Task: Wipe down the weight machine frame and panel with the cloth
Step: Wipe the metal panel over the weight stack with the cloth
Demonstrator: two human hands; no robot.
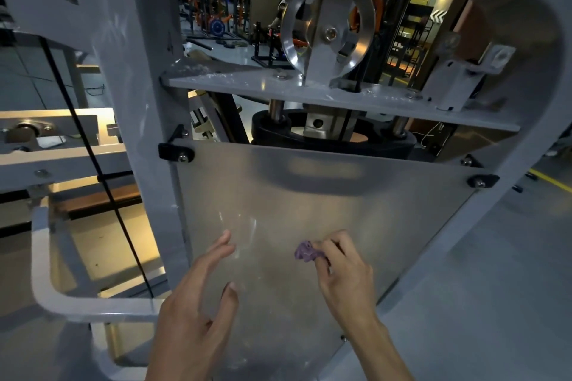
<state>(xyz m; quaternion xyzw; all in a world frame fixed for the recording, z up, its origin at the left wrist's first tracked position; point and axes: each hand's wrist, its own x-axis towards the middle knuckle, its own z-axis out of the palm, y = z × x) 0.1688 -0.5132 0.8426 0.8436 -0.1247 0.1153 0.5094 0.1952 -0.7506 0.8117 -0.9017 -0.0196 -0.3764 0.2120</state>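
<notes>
Head view: a small purple cloth (306,251) pressed to the weight machine's panel (309,195), mid-wipe.

Bunched into a wad, the cloth sits pinched in the fingertips of the right hand (343,269), against the lower middle of the frosted, see-through panel. The left hand (198,297) hangs just beside it, fingers spread and loose, holding nothing, close to the panel though I cannot tell whether it touches. By my judgement the panel step is under way; smears show near the left fingers, so the next move calls for sweeping the cloth across them, then on to the grey frame (145,102) round the panel, and perhaps the dusty shelf plate (247,83) under the pulley (328,34). No brand, label or readable writing shows on the machine.
</notes>
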